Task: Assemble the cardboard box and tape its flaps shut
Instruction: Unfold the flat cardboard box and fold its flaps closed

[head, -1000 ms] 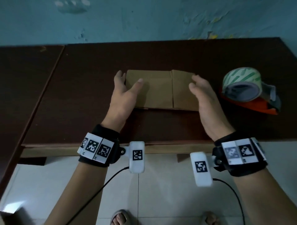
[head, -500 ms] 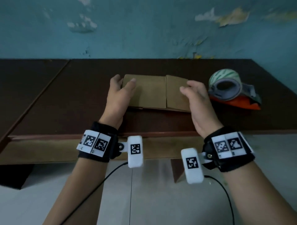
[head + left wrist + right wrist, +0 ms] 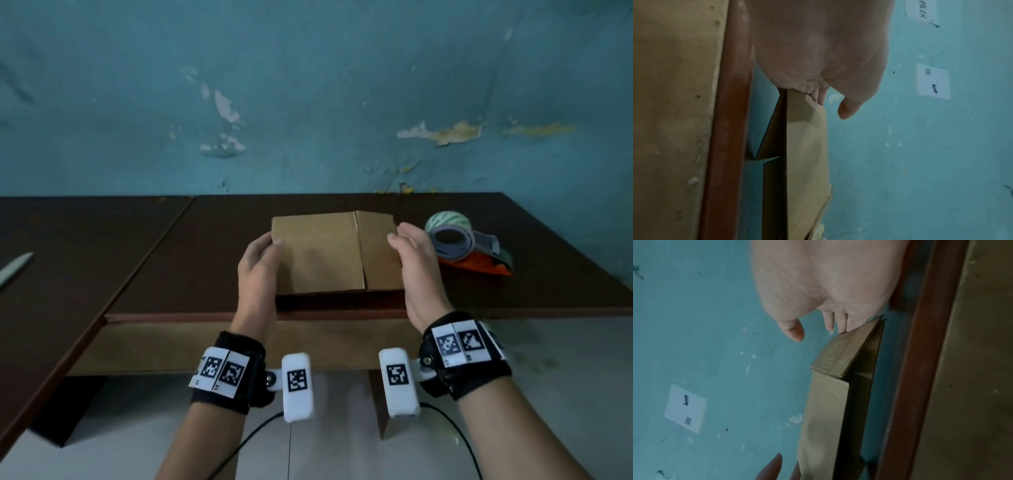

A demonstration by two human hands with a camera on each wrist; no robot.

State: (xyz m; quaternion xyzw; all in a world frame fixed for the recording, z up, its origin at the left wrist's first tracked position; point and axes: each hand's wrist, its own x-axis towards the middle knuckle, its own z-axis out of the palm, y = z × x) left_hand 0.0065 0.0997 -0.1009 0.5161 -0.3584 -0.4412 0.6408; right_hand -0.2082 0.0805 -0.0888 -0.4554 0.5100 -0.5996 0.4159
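Here our left hand (image 3: 258, 263) curls round the left edge of the cardboard box (image 3: 322, 253), thumb forward. The box, nearly flat, tilts up near the front edge of the table (image 3: 171, 274), long axis running hand to hand. Our right hand (image 3: 416, 263) presses its right edge with straight fingers, thumb clear; we judge both hands equally near.

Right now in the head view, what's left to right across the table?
At the far left edge a pale flat object → left hand → cardboard box → right hand → tape dispenser.
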